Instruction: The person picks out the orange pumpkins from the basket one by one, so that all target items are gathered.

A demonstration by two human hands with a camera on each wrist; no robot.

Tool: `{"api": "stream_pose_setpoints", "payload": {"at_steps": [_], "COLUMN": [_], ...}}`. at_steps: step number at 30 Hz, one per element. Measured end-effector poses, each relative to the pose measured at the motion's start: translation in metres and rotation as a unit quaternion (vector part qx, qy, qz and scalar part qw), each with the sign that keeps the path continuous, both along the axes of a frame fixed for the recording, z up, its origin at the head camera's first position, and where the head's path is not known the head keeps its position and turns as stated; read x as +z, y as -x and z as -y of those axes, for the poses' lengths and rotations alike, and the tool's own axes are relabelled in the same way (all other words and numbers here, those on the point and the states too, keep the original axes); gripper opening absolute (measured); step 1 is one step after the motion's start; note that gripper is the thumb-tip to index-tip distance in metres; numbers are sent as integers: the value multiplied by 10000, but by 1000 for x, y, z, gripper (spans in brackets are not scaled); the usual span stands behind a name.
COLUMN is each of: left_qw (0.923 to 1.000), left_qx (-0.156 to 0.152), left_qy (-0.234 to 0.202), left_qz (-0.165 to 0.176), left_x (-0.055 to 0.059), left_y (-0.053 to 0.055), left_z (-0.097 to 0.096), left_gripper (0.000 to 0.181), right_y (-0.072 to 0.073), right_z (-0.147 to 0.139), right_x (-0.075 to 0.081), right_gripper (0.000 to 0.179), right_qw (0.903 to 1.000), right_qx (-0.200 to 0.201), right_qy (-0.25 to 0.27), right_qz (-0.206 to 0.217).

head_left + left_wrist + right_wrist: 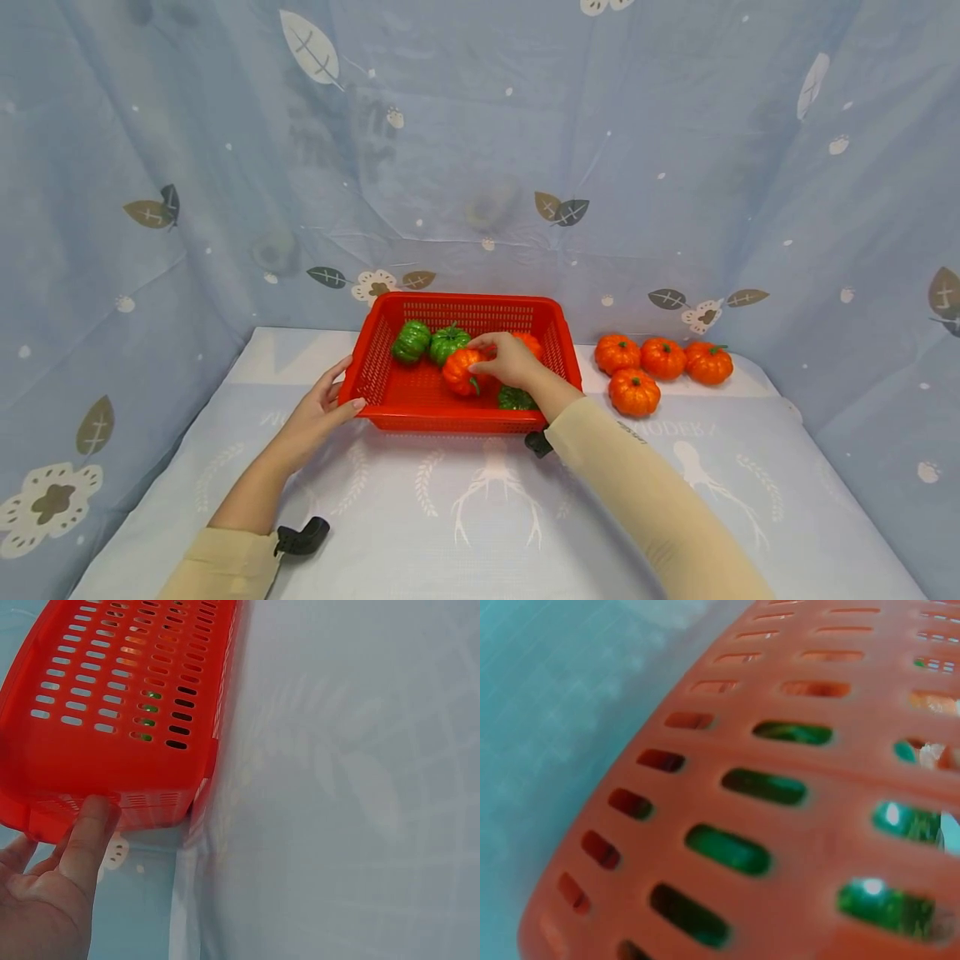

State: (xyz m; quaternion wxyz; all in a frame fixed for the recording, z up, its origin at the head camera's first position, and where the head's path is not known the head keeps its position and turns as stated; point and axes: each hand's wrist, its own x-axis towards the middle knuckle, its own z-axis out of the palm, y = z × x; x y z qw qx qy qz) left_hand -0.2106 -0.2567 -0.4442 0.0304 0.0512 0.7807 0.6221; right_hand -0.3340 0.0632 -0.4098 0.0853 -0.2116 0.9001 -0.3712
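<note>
A red plastic basket [442,410] with slotted walls stands on the table. My left hand [315,419] holds its left end, with the thumb at the front corner and fingers against the outer wall. Inside the basket, my right hand [510,360] grips a small orange pumpkin [459,372] with a green stem, thumb and fingers on its right side. Two green pumpkins, one at the left [411,342] and another beside it [449,343], lie along the back. A third green pumpkin [516,398] and another orange pumpkin [530,344] are partly hidden by the right hand and forearm.
Several orange pumpkins [634,392] sit together on the table to the right of the basket. A pale patterned cloth [480,517] covers the table. Behind it hangs a blue curtain [465,167] with leaf prints. The right wrist view is filled mostly by the basket's slotted wall [817,810].
</note>
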Motion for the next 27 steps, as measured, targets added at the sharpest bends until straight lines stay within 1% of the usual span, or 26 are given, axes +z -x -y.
{"api": "stream_pose_setpoints", "payload": {"at_steps": [6,9,11,16,21,27], "left_qw": [10000,10000,9999,9999,9999,9999], "left_qx": [-6,-21,-35,-42,-30,-43], "left_qy": [-6,-55,-91,-125,-130,-118], "left_qz": [-44,-68,-72,-45,-42,-76], "left_x": [0,-1,-2,-3,-2,-1], "left_y": [1,2,2,1,-1,-1], "left_z": [0,0,0,0,-1,0], "left_gripper": [83,83,83,83,83,82], "right_y": [0,-2,-5,-14,-26,-43], "right_z": [-1,-4,-9,-27,-47,-68], "right_x": [2,3,6,20,36,49], "right_gripper": [39,40,39,40,41,42], "right_qw": [10000,9997,9986,9912,9882,9837], "right_qx": [43,-11,-54,-87,-221,-352], "right_qy": [-7,214,493,1286,1487,1749], "right_qz": [53,113,160,316,310,214]}}
